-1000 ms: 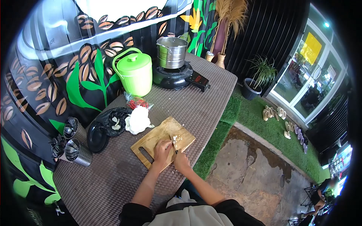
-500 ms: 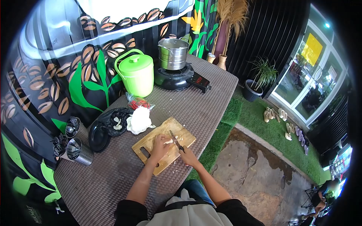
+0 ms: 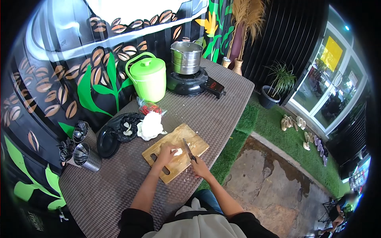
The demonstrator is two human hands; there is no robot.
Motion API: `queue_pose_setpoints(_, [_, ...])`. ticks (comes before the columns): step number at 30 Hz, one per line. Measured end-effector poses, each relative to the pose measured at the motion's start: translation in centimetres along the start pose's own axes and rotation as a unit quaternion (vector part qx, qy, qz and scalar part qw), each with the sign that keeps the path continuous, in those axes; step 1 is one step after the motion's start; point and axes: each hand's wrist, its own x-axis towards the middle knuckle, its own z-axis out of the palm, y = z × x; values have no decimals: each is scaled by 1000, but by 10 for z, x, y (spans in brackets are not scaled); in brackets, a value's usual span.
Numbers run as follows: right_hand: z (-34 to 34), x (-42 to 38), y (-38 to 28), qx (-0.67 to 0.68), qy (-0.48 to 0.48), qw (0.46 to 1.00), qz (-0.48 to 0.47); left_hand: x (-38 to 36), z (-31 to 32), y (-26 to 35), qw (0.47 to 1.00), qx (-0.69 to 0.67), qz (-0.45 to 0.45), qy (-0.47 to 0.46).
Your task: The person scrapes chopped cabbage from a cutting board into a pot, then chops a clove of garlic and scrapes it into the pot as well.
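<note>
A wooden cutting board (image 3: 186, 133) lies at a slant on the brown woven-pattern table, with pale chopped bits (image 3: 193, 145) scattered near its right side. My right hand (image 3: 200, 168) grips a knife (image 3: 187, 148) by its dark handle, its blade pointing away from me over the board. Left of the blade, my left hand (image 3: 166, 154) has its fingers curled on a small whitish vegetable piece (image 3: 178, 152). A bigger white, crumpled-looking item (image 3: 151, 126) sits just beyond the board, next to a black plastic bag (image 3: 129, 126) with pale scraps on it.
A clear bag of red chillies (image 3: 151, 108) is behind the white item. Farther back stand a lime-green lidded bucket (image 3: 147, 81) and a steel pot (image 3: 186, 59) on a black portable stove (image 3: 186, 84). Cutlery holders (image 3: 92, 160) and black plates (image 3: 106, 144) are at left.
My left hand has drawn back slightly to the left, and the whitish piece shows more plainly between it and the knife. The whole view has shifted a little.
</note>
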Motion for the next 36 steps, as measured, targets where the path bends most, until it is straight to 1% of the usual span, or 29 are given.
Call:
queue_pose_setpoints(1, [6,6,11,-103,53,988,-100,0,4,2,996,35,30,74])
queue_pose_setpoints(2, [12,13,22,-202,105,954,-196,-2,6,3,996,35,31,74])
queue_pose_setpoints(3, [15,11,19,-201,107,954,-195,-4,7,8,996,18,7,84])
queue_pose_setpoints(4, [18,7,13,-217,99,957,-167,-7,9,10,995,1,-18,94])
queue_pose_setpoints(5, [20,3,7,-233,91,958,-140,-7,10,12,996,1,-18,93])
queue_pose_setpoints(7, [23,2,7,-237,87,960,-126,-8,12,13,994,2,-18,112])
queue_pose_setpoints(11, [26,-3,-1,-246,90,961,-91,-9,13,11,992,-24,-17,119])
queue_pose_setpoints(13, [28,-6,-6,-239,102,961,-94,-11,15,9,989,-4,-38,142])
queue_pose_setpoints(16, [29,-4,-2,-240,106,960,-99,-11,15,11,989,12,-54,140])
queue_pose_setpoints(18, [30,0,0,-248,100,958,-102,-11,15,10,988,13,-42,150])
queue_pose_setpoints(19, [30,2,1,-256,91,958,-89,-11,15,9,987,15,-30,159])
queue_pose_setpoints(23, [33,3,0,-291,80,952,-54,-13,17,13,985,9,-40,168])
queue_pose_setpoints(24, [34,1,-4,-292,79,952,-54,-14,16,14,985,7,-57,164])
queue_pose_setpoints(26, [35,-1,-14,-305,72,949,-20,-13,15,15,984,5,-74,162])
queue_pose_setpoints(30, [35,14,-3,-311,69,947,-32,-12,15,13,984,12,-50,170])
queue_pose_setpoints(32, [34,25,1,-331,89,935,-86,-13,16,13,984,12,-47,172])
queue_pose_setpoints(33, [29,33,2,-332,88,935,-85,-13,15,14,984,17,-61,168])
queue_pose_setpoints(35, [14,49,0,-291,10,951,-105,-14,16,15,984,21,-75,162])
queue_pose_setpoints(36, [8,50,-10,-291,9,951,-104,-13,16,14,984,28,-77,159])
